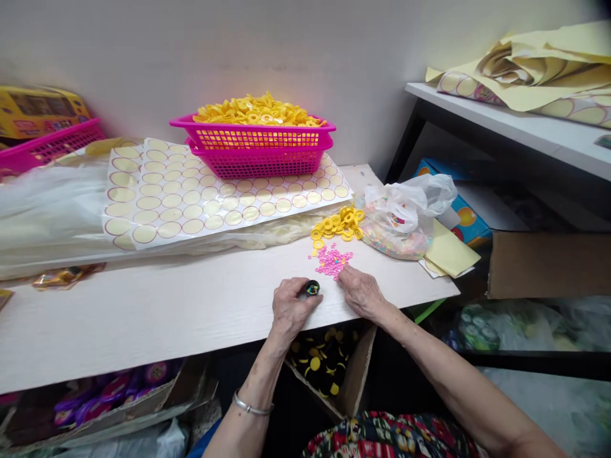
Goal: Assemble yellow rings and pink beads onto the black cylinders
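Note:
My left hand (291,306) grips a small black round cup (312,288), its opening facing up with a few coloured bits inside. At the edge of a loose pile of small pink beads (331,261) is my right hand (359,291). Its fingers are bent together at the tips, and whatever they pinch is too small to make out. Behind the beads lies a heap of yellow rings (338,224). A clear plastic bag (401,213) of many-coloured beads rests just right of the rings.
Stacked pink baskets (260,152) full of yellow rings stand on sticker sheets (172,191) at the back of the white table (181,305). Below the table edge, an open carton (360,369) holds black and yellow pieces. A higher shelf (506,121) with rolled sheets is at right.

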Tool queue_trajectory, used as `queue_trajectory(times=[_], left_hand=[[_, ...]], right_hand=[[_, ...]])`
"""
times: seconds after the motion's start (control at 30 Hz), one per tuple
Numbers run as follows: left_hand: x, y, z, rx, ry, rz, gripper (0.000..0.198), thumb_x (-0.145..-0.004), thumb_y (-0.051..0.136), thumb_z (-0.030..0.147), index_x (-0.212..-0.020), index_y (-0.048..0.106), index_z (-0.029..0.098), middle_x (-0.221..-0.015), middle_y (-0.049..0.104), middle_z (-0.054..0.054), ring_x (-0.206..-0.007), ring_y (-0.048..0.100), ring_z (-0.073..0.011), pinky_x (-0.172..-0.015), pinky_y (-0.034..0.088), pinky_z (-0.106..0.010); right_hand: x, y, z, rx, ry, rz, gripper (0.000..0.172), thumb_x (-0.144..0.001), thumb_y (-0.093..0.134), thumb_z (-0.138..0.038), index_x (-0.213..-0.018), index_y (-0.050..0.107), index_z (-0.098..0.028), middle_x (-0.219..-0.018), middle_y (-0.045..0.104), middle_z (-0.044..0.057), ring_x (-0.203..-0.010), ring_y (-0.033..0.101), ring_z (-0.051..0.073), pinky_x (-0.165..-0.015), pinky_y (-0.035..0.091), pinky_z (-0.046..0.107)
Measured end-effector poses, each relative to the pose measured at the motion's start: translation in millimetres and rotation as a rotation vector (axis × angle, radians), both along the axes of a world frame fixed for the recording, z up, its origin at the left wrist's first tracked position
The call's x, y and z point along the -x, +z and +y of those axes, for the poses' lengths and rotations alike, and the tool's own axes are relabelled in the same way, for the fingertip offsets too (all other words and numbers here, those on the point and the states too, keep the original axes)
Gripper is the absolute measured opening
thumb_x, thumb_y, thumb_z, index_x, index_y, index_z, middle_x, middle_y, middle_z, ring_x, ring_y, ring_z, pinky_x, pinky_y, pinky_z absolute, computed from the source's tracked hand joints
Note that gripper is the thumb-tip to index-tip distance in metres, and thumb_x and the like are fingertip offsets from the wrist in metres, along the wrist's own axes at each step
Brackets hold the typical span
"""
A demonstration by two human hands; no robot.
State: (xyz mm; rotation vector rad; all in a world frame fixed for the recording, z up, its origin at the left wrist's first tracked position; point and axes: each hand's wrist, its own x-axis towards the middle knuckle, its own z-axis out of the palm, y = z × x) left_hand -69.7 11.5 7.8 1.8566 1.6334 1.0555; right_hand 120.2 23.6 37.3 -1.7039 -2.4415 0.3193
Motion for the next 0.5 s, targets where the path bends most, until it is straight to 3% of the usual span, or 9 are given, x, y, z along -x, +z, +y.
queue_trajectory(times=[0.2,0.37,0.5], left_hand=[[-0.5,-2.8,-0.2,-0.004,-0.007,0.0,0.026,-0.059,0.074,0.028,-0.083,0.067,0.021,-0.079,0.065,-0.001,-0.076,0.053,-0.0173,-0.071,0.042,-0.031],[0.1,-5.7,-0.4,-0.017,-0.001,-0.018,0.026,-0.059,0.075,0.029,-0.083,0.067,0.021,-0.081,0.065,-0.001,-0.077,0.054,-0.0173,-0.072,0.042,-0.031],[-0.8,-4.7,-1.0,-0.011,0.012,-0.009,0.028,-0.058,0.075,0.028,-0.083,0.067,0.022,-0.081,0.065,0.0,-0.077,0.054,-0.0171,-0.073,0.042,-0.031]], right_hand=[[-2.3,20.6,18.0,0.371,-0.233,0.023,0.021,-0.08,0.045,-0.025,-0.084,0.063,-0.017,-0.088,0.066,0.007,-0.083,0.058,0.019,-0.061,0.031,0.025],[2.0,28.5,24.4,0.357,-0.196,-0.103,0.025,-0.081,0.042,-0.024,-0.089,0.064,-0.016,-0.092,0.066,0.012,-0.084,0.059,0.021,-0.058,0.03,0.027],[-4.0,23.4,23.2,0.323,-0.187,-0.054,0.021,-0.08,0.045,-0.026,-0.084,0.063,-0.016,-0.087,0.066,0.009,-0.08,0.057,0.019,-0.058,0.03,0.025]])
